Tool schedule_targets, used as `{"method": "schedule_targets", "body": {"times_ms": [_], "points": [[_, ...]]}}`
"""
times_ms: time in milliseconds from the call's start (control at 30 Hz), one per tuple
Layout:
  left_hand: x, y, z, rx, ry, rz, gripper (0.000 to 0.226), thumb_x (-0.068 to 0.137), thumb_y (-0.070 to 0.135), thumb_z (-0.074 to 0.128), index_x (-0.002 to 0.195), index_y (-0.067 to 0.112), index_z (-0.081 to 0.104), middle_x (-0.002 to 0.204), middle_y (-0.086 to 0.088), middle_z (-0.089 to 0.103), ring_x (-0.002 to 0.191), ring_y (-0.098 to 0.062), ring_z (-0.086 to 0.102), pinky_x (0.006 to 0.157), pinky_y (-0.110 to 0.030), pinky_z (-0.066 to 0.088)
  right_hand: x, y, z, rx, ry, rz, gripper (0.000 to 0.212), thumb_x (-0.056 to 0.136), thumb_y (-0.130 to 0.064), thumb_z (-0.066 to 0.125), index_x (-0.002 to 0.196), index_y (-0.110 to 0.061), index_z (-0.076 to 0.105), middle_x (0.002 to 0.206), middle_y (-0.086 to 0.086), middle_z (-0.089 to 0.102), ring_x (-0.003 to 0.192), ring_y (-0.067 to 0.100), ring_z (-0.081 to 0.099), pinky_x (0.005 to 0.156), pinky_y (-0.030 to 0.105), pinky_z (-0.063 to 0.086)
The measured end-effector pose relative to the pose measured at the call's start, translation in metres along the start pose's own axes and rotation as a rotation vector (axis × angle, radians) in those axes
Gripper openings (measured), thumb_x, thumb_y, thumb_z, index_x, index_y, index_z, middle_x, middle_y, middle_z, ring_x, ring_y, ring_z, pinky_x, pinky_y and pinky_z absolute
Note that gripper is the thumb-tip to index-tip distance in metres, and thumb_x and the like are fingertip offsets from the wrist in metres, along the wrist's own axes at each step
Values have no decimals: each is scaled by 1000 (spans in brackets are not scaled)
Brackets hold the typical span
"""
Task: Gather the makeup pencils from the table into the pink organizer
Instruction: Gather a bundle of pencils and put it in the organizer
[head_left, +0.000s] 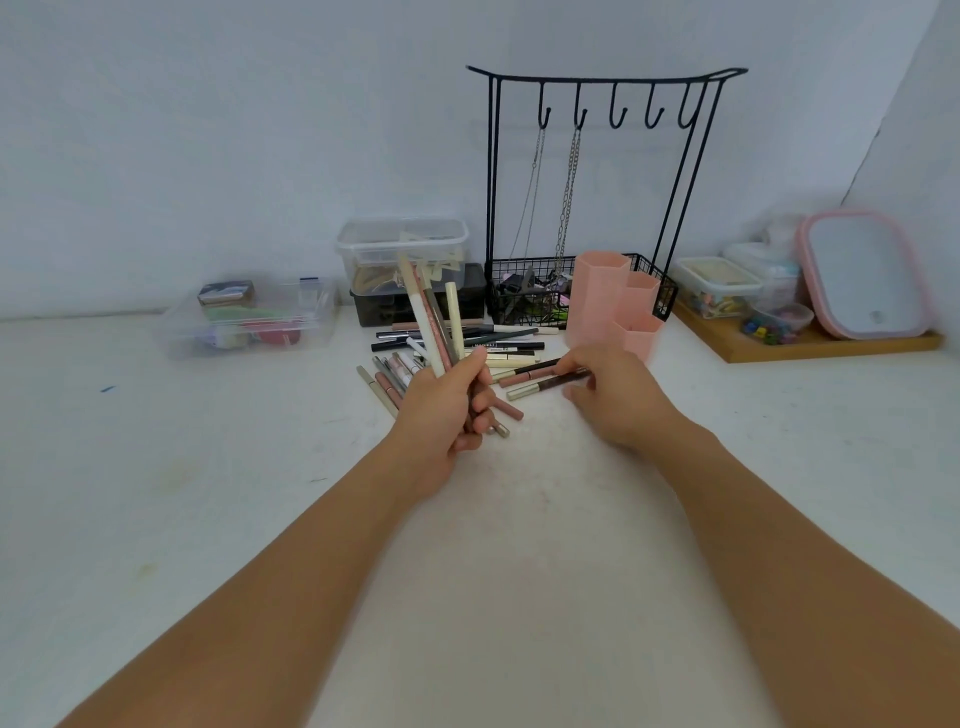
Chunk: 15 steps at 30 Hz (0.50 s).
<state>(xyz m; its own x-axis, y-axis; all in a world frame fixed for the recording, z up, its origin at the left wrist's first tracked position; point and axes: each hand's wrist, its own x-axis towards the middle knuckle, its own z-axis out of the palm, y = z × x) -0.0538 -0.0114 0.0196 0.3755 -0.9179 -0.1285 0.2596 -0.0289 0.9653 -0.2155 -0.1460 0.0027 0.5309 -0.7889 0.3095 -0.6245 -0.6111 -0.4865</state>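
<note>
Makeup pencils (434, 322) stand fanned in a bunch gripped by the left hand (449, 410) above the surface (182, 467); the right hand (610, 400) pinches a brown pencil (545, 384) lying flat. Behind them, loose pencils (483, 345) are heaped, one reading "MARIELI", other print too small. Beyond stands the pink organizer (602, 299), its contents hidden, before a black wire rack (597, 208).

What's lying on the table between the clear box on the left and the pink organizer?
In the head view, loose makeup pencils lie scattered between the clear box and the pink organizer, with the left hand holding a bundle above them.
</note>
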Motion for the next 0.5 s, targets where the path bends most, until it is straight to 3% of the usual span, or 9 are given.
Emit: {"method": "schedule_targets", "body": {"times_ms": [200,367,500], "points": [[1,0,0,35,11,3,38,102,41,56,75,17,46,55,0,35,41,-11,40,33,-18,25,1,-1,-3,-78,-47,-8,14,95,-14,65,104,-20,74,101,-5,62,91,15,56,78,24,40],[3,-1,-1,39,34,-3,45,99,49,59,67,22,42,55,3,33,46,-12,33,38,-21,25,2,-10,-11,111,62,12,10,96,-14,65,99,-19,73,90,-7,61,83,11,54,66,15,37],[1,-2,1,14,-2,38,46,100,48,57,66,22,43,52,2,37,46,-12,52,46,-24,48,-1,-30,-20,386,135,14,8,97,-16,64,97,-23,67,82,-12,59,72,2,51,62,16,40]]}}
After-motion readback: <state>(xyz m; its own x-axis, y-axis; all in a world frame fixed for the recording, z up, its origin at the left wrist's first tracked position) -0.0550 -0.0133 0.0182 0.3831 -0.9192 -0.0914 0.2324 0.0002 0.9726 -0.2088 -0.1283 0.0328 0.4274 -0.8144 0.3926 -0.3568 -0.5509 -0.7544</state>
